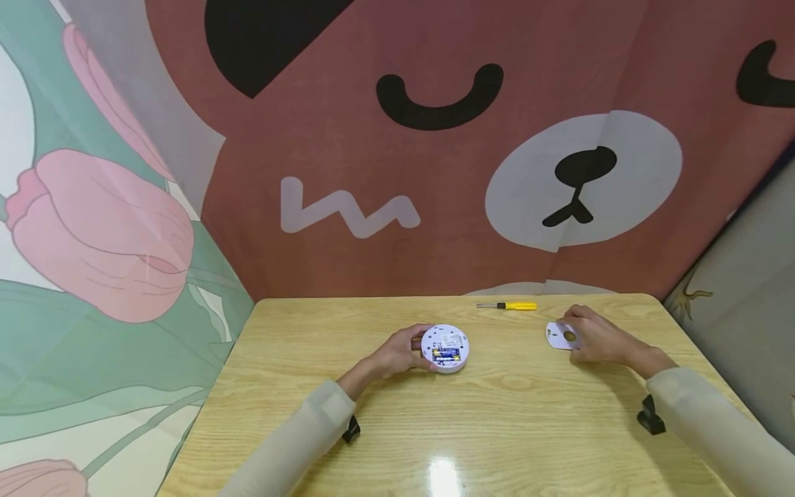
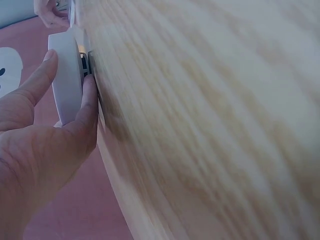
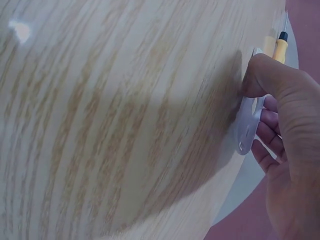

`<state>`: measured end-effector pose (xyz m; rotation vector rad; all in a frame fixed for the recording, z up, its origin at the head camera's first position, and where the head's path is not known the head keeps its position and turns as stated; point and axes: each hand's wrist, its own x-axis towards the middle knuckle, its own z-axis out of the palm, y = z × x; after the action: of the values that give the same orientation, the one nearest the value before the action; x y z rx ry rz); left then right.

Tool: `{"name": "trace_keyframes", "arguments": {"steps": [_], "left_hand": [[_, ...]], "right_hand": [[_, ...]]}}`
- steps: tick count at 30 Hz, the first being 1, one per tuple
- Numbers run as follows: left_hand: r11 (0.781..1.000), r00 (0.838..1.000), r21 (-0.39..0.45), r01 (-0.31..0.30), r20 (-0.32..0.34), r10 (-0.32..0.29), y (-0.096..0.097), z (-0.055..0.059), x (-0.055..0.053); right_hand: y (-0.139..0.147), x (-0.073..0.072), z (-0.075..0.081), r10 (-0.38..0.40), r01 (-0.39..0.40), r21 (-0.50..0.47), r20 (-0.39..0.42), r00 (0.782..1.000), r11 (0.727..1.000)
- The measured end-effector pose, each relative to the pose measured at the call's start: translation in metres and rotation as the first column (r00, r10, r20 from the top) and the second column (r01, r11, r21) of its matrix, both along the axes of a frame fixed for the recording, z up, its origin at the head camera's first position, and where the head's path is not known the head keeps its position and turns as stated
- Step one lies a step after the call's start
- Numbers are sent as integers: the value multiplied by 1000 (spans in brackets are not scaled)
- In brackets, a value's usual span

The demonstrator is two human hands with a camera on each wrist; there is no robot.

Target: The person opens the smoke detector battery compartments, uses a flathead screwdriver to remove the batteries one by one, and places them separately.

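Observation:
My left hand (image 1: pixel 396 353) grips a round white device (image 1: pixel 448 334), probably a smoke alarm, by its left edge, thumb and fingers on either side. Its back faces up, showing two blue batteries (image 1: pixel 446 355) in a bay. In the left wrist view the device (image 2: pixel 66 75) appears edge-on, close over the table. Off to the right, my right hand (image 1: pixel 600 338) pinches a flat white mounting plate (image 1: pixel 555 335) with a round hole. In the right wrist view the thumb lies on top of the plate (image 3: pixel 248 127), and the fingers curl beside it.
A yellow screwdriver (image 1: pixel 520 306) with a black collar lies near the back edge of the wooden table (image 1: pixel 497 428), between the hands. Behind the table hangs a bear-print cloth (image 1: pixel 447 262). A small black wrist mount (image 1: pixel 651 417) sits under the right sleeve.

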<state>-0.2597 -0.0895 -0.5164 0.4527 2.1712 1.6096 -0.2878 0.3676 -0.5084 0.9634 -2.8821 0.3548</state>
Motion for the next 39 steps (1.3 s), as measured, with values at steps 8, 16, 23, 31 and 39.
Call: {"name": "trace_keyframes", "arguments": {"steps": [8, 16, 23, 31, 39], "left_hand": [[1000, 1000, -4, -16, 3, 16, 1, -1, 0], [1000, 1000, 1, -12, -1, 12, 1, -2, 0], [1000, 1000, -3, -22, 1, 22, 1, -2, 0], [1000, 1000, 0, -27, 8, 27, 2, -2, 0], [1000, 1000, -6, -21, -2, 21, 2, 0, 1]], "right_hand": [[3, -1, -4, -13, 13, 3, 25, 1000, 1000], [1, 5, -3, -29, 29, 14, -13, 1000, 999], [-7, 3, 0, -64, 64, -2, -38, 997, 998], [-16, 0, 3, -80, 80, -12, -55, 995, 997], [-28, -2, 7, -56, 53, -37, -93, 994, 998]]}}
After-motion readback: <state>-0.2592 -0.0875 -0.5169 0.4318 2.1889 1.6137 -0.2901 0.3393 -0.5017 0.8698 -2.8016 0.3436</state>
